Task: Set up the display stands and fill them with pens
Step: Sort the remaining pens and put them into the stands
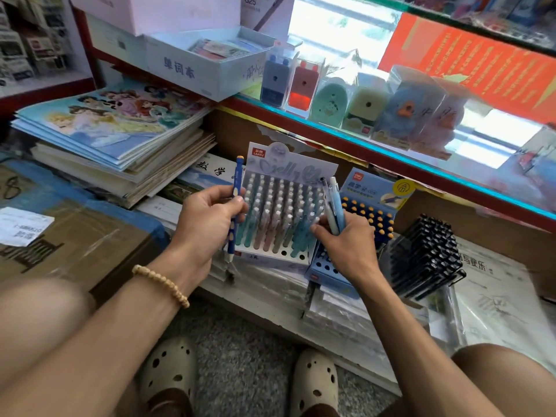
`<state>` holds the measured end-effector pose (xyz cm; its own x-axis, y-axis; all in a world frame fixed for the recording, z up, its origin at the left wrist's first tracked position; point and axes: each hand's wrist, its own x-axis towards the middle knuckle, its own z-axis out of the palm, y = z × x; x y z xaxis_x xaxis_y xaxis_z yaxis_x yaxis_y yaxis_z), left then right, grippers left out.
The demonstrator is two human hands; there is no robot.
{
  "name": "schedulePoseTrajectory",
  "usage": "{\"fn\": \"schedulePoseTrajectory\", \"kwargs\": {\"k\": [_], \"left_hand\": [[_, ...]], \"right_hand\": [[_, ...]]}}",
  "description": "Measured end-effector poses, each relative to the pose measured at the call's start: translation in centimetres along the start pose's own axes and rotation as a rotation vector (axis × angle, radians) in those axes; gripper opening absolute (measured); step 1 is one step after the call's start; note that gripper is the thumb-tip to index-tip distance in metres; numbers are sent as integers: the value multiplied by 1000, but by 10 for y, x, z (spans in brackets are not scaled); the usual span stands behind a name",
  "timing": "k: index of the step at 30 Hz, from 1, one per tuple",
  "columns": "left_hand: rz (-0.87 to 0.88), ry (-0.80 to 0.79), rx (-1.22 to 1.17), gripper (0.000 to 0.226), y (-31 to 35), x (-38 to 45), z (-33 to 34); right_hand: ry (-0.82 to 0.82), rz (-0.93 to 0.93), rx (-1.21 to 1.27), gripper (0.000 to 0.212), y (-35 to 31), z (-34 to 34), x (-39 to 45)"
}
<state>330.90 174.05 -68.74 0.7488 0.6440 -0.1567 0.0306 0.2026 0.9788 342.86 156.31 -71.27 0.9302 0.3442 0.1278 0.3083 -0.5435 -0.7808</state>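
Left hand [207,218] grips a blue pencil [235,206] upright, just left of the pastel pen stand [279,212], which is nearly full with a few open holes along its front row. Right hand [346,239] clutches a small bunch of pens [334,203], and that hand covers part of the blue stand [376,206] behind it. A black rack of pens [424,254] leans further right; stacked notebooks [114,136] crowd the left, sharpeners [331,94] line the glass shelf above

Three display stands [282,206], two hands [207,224]
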Motion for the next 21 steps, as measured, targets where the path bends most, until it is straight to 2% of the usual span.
{"fn": "schedulePoseTrajectory", "kwargs": {"k": [9, 13, 15, 17, 19, 21], "left_hand": [[-22, -57, 47, 16, -2, -3, 3], [-38, -90, 46, 21, -4, -5, 7], [-42, -144, 13, 21, -2, -4, 8], [-27, -231, 8, 16, 0, -6, 12], [6, -303, 13, 14, 2, -11, 19], [31, -338, 11, 22, 2, -16, 28]], "right_hand": [[-77, 33, -13, 20, -2, 2, 3], [-13, 9, 121, 23, -10, -10, -7], [-125, 16, 244, 20, -21, -20, -12], [-347, 43, 309, 14, -31, -27, -18], [-481, 27, 284, 11, -35, -30, -22], [-544, 2, 240, 12, -35, -30, -24]]}}
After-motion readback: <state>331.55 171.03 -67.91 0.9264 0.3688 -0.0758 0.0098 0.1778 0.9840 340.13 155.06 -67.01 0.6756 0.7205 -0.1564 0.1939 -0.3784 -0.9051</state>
